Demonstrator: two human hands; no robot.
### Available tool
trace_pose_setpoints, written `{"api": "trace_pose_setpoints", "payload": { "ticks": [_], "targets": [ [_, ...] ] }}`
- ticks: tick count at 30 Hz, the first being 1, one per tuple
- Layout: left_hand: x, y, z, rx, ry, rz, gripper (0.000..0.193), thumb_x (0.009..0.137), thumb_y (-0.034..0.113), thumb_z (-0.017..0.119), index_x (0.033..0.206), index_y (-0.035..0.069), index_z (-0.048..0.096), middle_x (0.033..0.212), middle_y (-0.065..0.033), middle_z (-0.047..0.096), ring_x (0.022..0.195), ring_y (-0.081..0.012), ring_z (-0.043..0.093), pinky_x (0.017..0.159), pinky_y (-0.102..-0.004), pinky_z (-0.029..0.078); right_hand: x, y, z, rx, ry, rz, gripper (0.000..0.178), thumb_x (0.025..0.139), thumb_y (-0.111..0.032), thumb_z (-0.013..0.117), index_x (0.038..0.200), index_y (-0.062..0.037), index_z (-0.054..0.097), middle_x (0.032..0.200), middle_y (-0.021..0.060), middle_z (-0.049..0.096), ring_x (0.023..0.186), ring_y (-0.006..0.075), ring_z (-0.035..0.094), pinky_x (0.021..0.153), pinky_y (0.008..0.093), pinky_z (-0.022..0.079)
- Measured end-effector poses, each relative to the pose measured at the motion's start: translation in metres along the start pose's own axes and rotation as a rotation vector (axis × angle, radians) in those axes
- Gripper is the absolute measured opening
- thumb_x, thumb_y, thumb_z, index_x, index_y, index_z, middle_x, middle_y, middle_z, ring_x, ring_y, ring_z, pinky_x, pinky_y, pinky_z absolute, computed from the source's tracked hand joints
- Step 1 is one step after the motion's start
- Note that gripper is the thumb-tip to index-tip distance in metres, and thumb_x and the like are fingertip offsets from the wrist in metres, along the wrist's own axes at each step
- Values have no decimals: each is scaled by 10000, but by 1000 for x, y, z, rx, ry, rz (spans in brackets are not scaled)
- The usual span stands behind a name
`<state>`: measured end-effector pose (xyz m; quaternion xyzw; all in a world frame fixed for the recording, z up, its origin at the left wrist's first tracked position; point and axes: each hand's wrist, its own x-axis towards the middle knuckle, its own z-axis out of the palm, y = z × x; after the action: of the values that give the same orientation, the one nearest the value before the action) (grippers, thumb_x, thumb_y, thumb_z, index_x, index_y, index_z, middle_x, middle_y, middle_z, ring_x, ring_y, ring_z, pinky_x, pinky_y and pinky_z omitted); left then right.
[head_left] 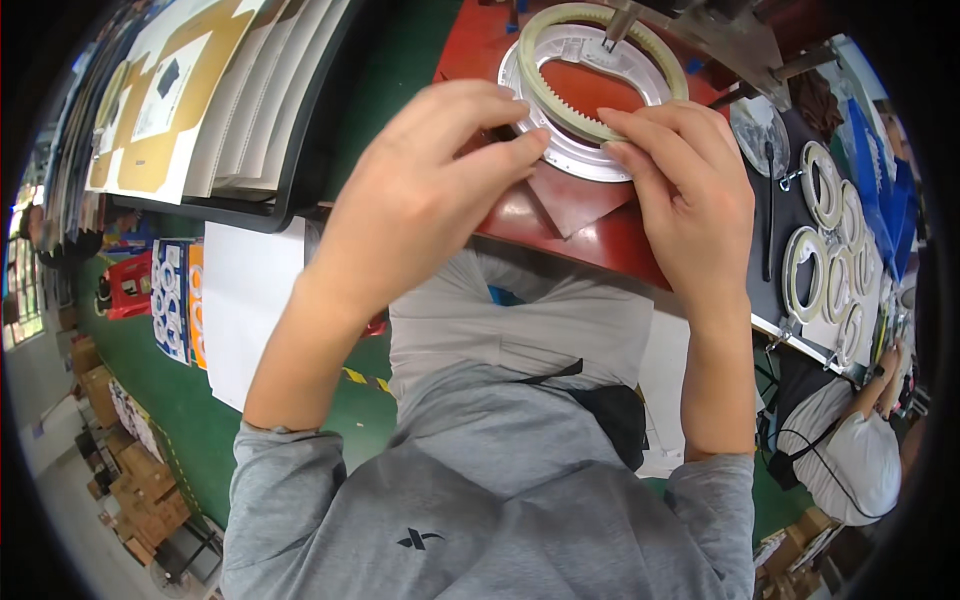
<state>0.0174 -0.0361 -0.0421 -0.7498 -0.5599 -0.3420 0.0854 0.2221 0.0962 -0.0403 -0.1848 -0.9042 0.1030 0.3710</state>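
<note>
A cream toothed ring (549, 98) with inward-facing teeth lies slightly askew over a white round frame (585, 165) on the red bench. Between thumb and fingers, my right hand (690, 180) pinches the near right edge of the toothed ring. My left hand (425, 190) is at the left rim of the white frame, its thumb and index finger apart and their tips close to or touching the rim. A metal tool end (620, 22) stands over the far part of the rings. The undersides of both hands' fingers are partly hidden.
The red bench (515, 220) has a corner toward my lap, and a metal fixture (720, 45) stands at its far right. A black bin (285, 190) with cardboard sheets (215, 100) is left. Several similar rings (803, 275) lie on a table at right, where another person (845, 450) sits.
</note>
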Motion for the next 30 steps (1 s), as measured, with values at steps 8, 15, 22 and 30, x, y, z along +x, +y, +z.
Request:
{"api": "trace_pose_setpoints", "payload": {
  "ticks": [8, 15, 22, 30],
  "targets": [
    [-1, -6, 5, -144, 49, -95, 262, 831, -16, 743, 1083, 55, 767, 1131, -109, 716, 1073, -306, 690, 911, -384, 560, 0, -14, 0, -58, -5, -40, 220, 775, -50, 800, 994, -52, 778, 897, 58, 687, 870, 256, 647, 754, 377, 515],
    [-16, 5, 13, -102, 99, -210, 275, 862, -28, 718, 1125, 44, 754, 1258, -144, 665, 1103, -301, 668, 908, -356, 550, -4, -21, 9, -74, 70, -53, 223, 771, -54, 797, 992, -57, 778, 886, 39, 687, 857, 245, 640, 725, 363, 489],
    [-14, 11, 26, -285, 272, -356, 226, 870, 12, 725, 1095, 8, 706, 1160, -150, 711, 1027, -323, 686, 883, -369, 551, -6, -40, 10, -74, 31, 67, 236, 784, -1, 787, 1018, -35, 781, 895, 78, 694, 854, 265, 637, 760, 359, 516],
    [10, 5, 29, -293, 349, -527, 171, 861, 90, 770, 1008, 22, 714, 867, -100, 707, 798, -241, 659, 727, -333, 526, -2, -44, 11, -105, 8, 80, 220, 796, -31, 789, 1016, -46, 785, 892, 69, 687, 851, 264, 629, 752, 369, 502]
  ]
}}
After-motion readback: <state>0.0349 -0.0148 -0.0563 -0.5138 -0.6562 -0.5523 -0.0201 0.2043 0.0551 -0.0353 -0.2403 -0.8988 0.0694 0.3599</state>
